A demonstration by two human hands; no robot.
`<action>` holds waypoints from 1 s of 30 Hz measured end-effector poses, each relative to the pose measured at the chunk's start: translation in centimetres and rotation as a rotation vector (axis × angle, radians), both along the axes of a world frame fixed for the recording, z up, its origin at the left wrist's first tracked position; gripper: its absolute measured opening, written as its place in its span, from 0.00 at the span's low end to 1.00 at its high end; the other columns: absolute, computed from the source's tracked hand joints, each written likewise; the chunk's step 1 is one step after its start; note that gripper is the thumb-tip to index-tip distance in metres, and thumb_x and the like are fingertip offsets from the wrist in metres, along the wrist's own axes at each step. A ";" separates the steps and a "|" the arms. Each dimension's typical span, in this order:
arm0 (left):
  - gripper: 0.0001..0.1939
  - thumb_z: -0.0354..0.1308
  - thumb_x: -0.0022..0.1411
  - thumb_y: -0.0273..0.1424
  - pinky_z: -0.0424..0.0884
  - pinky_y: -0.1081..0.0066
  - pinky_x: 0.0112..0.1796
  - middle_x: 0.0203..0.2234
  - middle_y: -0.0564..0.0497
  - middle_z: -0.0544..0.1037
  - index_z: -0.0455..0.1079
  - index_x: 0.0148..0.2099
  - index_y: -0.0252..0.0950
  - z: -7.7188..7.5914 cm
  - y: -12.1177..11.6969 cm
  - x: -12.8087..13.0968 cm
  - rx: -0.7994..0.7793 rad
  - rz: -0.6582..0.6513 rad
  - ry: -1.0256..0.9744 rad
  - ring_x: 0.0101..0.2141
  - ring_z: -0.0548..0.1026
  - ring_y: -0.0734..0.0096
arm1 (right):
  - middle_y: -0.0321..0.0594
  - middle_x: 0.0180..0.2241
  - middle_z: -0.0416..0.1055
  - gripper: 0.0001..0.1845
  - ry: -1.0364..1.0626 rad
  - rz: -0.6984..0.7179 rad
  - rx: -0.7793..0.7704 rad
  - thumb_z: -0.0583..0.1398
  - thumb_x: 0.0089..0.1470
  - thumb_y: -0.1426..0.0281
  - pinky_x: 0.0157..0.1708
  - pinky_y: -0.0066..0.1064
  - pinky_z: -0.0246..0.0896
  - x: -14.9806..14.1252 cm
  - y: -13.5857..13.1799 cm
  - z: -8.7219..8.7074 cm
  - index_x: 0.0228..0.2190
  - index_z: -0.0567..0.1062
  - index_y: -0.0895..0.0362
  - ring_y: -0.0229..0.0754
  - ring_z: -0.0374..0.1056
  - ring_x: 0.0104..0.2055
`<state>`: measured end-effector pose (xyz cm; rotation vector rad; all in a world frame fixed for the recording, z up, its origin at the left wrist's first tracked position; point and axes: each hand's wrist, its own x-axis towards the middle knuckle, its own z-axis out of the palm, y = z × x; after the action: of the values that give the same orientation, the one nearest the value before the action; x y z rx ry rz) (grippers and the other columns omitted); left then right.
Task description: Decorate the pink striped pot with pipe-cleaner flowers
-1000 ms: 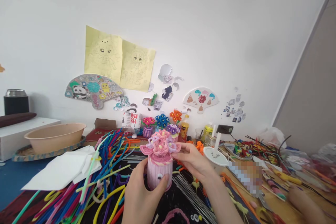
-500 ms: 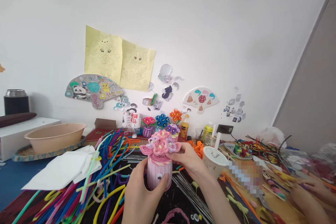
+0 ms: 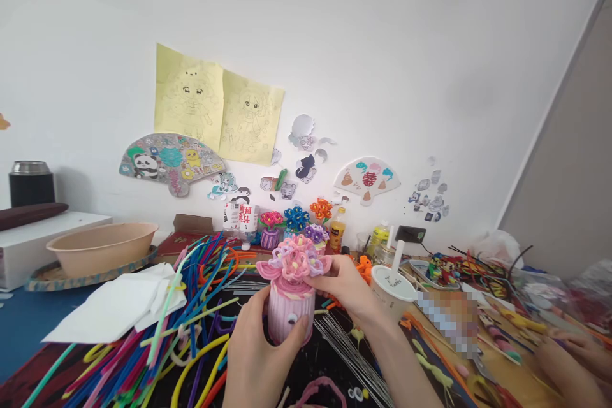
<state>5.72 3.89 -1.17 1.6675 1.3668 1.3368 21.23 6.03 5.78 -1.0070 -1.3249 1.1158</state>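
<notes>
My left hand (image 3: 258,350) wraps around a small pink ribbed pot (image 3: 288,319) with a googly eye, holding it upright above the table. Pink and lilac pipe-cleaner flowers (image 3: 294,261) fill its top. My right hand (image 3: 347,290) pinches the flowers at their right side, fingers closed on a petal. A pile of coloured pipe cleaners (image 3: 176,325) lies to the left, and thin metal wires (image 3: 349,350) lie under my right wrist.
A lidded white cup with a straw (image 3: 393,287) stands right of my hand. Small flower pots (image 3: 296,223) and bottles line the wall. A tan bowl (image 3: 100,247) and white paper (image 3: 115,306) sit left. Another person's hand (image 3: 574,347) rests at the right edge amid craft clutter.
My right hand has shifted slightly left onto the flowers. The other person's hand at the right edge has moved a little. The pot stays in my left hand.
</notes>
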 end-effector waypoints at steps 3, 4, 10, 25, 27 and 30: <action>0.32 0.58 0.51 0.50 0.66 0.56 0.48 0.46 0.44 0.73 0.63 0.53 0.36 -0.1 0.1 0.0 0.001 0.002 0.007 0.47 0.70 0.53 | 0.31 0.19 0.72 0.16 -0.011 0.020 0.005 0.75 0.27 0.65 0.29 0.28 0.58 0.0 0.0 0.1 0.22 0.80 0.58 0.36 0.62 0.24; 0.32 0.58 0.51 0.50 0.66 0.56 0.48 0.46 0.44 0.73 0.63 0.52 0.36 -0.1 0.1 0.0 0.003 0.005 0.006 0.47 0.70 0.53 | 0.32 0.19 0.72 0.16 -0.016 0.028 0.008 0.75 0.28 0.64 0.30 0.28 0.59 0.0 0.0 0.1 0.23 0.80 0.58 0.36 0.63 0.25; 0.31 0.58 0.51 0.50 0.67 0.56 0.46 0.45 0.44 0.73 0.64 0.52 0.36 -0.3 0.0 0.0 0.048 0.024 -0.008 0.46 0.71 0.52 | 0.33 0.21 0.75 0.18 -0.046 0.067 0.030 0.74 0.29 0.63 0.30 0.28 0.59 0.3 0.3 0.0 0.25 0.81 0.59 0.38 0.66 0.27; 0.30 0.60 0.50 0.50 0.67 0.55 0.45 0.44 0.45 0.74 0.65 0.50 0.37 -0.6 0.1 0.1 0.138 0.056 -0.036 0.45 0.71 0.52 | 0.33 0.21 0.75 0.18 -0.034 0.082 0.017 0.75 0.26 0.65 0.32 0.28 0.60 0.1 0.2 0.1 0.24 0.80 0.60 0.37 0.66 0.27; 0.30 0.59 0.50 0.50 0.67 0.55 0.45 0.44 0.45 0.74 0.65 0.50 0.37 -0.7 0.1 0.1 0.145 0.049 -0.041 0.45 0.71 0.52 | 0.34 0.21 0.74 0.18 -0.032 0.068 0.006 0.75 0.25 0.65 0.32 0.29 0.60 0.1 0.2 0.1 0.23 0.80 0.60 0.37 0.65 0.27; 0.30 0.60 0.50 0.51 0.67 0.55 0.44 0.44 0.45 0.74 0.65 0.50 0.38 -0.7 0.0 0.1 0.147 0.044 -0.057 0.45 0.71 0.53 | 0.33 0.19 0.73 0.18 -0.035 0.032 -0.017 0.75 0.23 0.66 0.25 0.26 0.57 0.2 0.4 -0.2 0.21 0.78 0.60 0.34 0.62 0.23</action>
<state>5.85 3.85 -1.84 1.6886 1.3068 1.5305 21.43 6.46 5.61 -1.0253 -1.3657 1.1405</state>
